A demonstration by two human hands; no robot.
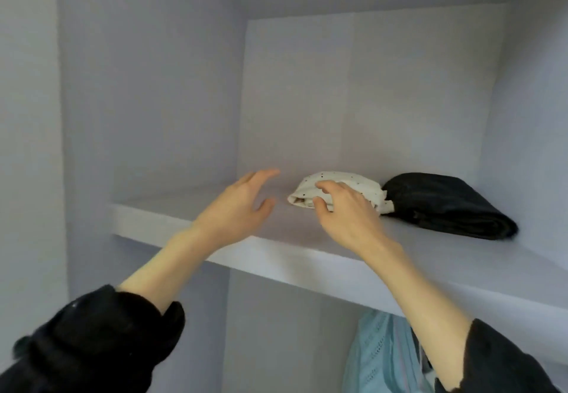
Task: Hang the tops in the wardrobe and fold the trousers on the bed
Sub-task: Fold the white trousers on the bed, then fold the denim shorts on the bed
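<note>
A pale lilac-grey wardrobe interior [353,91] fills the frame, evenly lit by soft, dim light. Its thick shelf [190,232] slants from centre left down to the right edge, with a plain back panel above and shadowed space beneath.

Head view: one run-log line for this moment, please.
left hand open, free | right hand touching white dotted bundle on shelf | black folded garment beside
</note>
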